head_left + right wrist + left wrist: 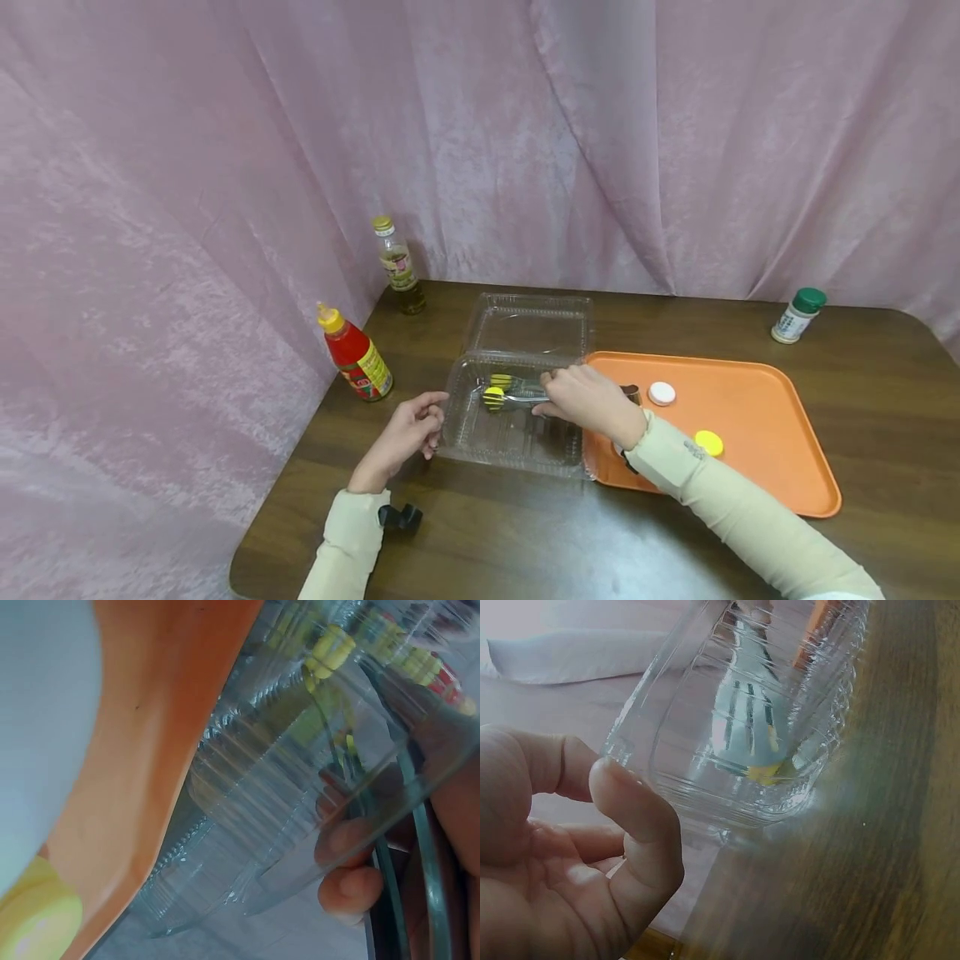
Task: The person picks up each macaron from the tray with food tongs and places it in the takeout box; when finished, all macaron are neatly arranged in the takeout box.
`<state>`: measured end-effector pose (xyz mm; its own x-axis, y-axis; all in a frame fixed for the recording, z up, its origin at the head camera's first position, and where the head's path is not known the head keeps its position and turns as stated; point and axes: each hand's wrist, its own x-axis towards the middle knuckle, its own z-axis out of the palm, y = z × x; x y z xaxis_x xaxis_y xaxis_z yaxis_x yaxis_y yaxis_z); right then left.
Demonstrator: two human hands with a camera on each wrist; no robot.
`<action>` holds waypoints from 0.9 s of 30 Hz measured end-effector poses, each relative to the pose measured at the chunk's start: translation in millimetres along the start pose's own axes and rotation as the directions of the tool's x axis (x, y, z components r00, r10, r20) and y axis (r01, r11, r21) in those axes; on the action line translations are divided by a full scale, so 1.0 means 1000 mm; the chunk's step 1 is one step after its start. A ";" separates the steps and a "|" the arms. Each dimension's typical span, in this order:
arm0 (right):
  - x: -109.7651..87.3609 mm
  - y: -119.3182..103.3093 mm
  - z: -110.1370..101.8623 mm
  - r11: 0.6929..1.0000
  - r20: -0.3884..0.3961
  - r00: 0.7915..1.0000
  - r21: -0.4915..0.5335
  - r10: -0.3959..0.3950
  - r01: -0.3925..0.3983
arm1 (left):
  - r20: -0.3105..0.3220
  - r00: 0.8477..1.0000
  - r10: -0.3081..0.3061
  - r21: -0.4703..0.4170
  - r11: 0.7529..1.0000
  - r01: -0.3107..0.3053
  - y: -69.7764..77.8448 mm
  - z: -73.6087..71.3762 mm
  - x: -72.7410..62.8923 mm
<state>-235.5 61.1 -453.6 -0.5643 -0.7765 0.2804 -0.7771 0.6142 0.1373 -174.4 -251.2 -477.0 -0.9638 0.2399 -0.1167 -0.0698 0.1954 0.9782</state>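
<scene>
Left hand [405,429]: pinches rim of clear container [480,437].
Right hand [588,400]: grips metal tongs [525,398].
Yellow piece [493,396]: at tong heads, in container.
Orange tray [750,396]: white disc [662,393], yellow disc [708,443].

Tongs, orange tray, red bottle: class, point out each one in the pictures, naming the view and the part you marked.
Tongs [527,398]: head view, on a metal arm.
Orange tray [753,421]: head view, on the bare flat surface.
Red bottle [350,347]: head view, on its body below the yellow cap.

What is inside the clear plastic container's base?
Slotted ends of metal tongs, with something yellow. The right hand covers part of the container; anything beneath is hidden.
</scene>
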 end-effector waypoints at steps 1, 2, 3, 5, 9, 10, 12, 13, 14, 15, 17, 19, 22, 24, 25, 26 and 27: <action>0.000 0.000 0.000 1.000 0.000 1.000 0.002 0.002 -0.002 | 0.000 1.000 -0.004 -0.003 1.000 0.004 0.000 0.000 0.000; 0.000 -0.001 0.000 1.000 -0.001 1.000 0.007 0.005 -0.005 | 0.002 1.000 -0.005 -0.004 1.000 0.005 -0.001 0.000 0.000; -0.001 -0.001 0.000 1.000 -0.002 1.000 0.017 0.012 -0.012 | 0.005 1.000 -0.003 -0.005 1.000 0.003 -0.001 0.000 0.000; -0.002 -0.001 -0.003 0.998 0.002 0.999 0.043 0.034 -0.034 | 0.010 1.000 0.001 -0.006 1.000 -0.001 -0.001 -0.001 0.000; -0.007 0.001 -0.009 0.992 0.006 0.996 0.091 0.090 -0.091 | 0.019 1.000 0.002 -0.001 1.000 -0.002 -0.002 -0.001 0.000; -0.009 0.002 -0.011 0.990 0.005 0.995 0.100 0.104 -0.104 | 0.022 1.000 0.002 0.003 1.000 -0.002 -0.002 -0.001 0.000; -0.014 0.003 -0.013 0.988 -0.004 0.993 0.102 0.118 -0.117 | 0.027 1.000 0.002 0.012 1.000 -0.002 -0.003 0.000 -0.001; -0.017 0.003 -0.015 0.987 -0.011 0.992 0.104 0.125 -0.123 | 0.028 1.000 0.003 0.014 1.000 -0.003 -0.003 0.000 -0.001; -0.019 0.003 -0.016 0.986 -0.019 0.991 0.104 0.131 -0.128 | 0.028 1.000 0.003 0.015 1.000 -0.004 -0.004 0.000 -0.001; -0.022 0.003 -0.018 0.987 -0.026 0.991 0.100 0.130 -0.127 | 0.029 1.000 0.004 0.017 1.000 -0.004 -0.004 0.000 -0.002; -0.028 0.003 -0.022 0.986 -0.037 0.990 0.102 0.138 -0.133 | 0.029 1.000 0.004 0.020 1.000 -0.005 -0.005 -0.001 -0.002; -0.034 0.004 -0.028 0.984 -0.046 0.988 0.104 0.147 -0.142 | 0.028 1.000 0.000 0.017 1.000 -0.001 -0.005 -0.001 -0.001; -0.043 0.007 -0.036 0.979 -0.049 0.985 0.131 0.166 -0.158 | 0.024 1.000 -0.010 0.005 1.000 0.010 -0.004 -0.001 -0.001; -0.050 0.010 -0.039 0.973 -0.052 0.982 0.153 0.184 -0.174 | 0.019 1.000 -0.019 -0.005 1.000 0.019 -0.003 -0.001 0.000; -0.053 0.012 -0.041 0.969 -0.055 0.980 0.167 0.192 -0.180 | 0.014 1.000 -0.022 -0.008 1.000 0.022 -0.003 -0.001 0.000; -0.057 0.013 -0.043 0.967 -0.061 0.978 0.176 0.199 -0.186 | 0.010 1.000 -0.025 -0.012 1.000 0.025 -0.003 0.000 0.000; -0.061 0.014 -0.046 0.964 -0.066 0.976 0.185 0.208 -0.193 | 0.008 1.000 -0.028 -0.013 1.000 0.028 -0.002 0.000 0.000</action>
<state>-199.6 123.6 -425.3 -0.6940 -0.6206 0.3651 -0.6914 0.7158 -0.0975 -174.5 -252.1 -479.3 -0.9593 0.2423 -0.1454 -0.1000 0.1899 0.9767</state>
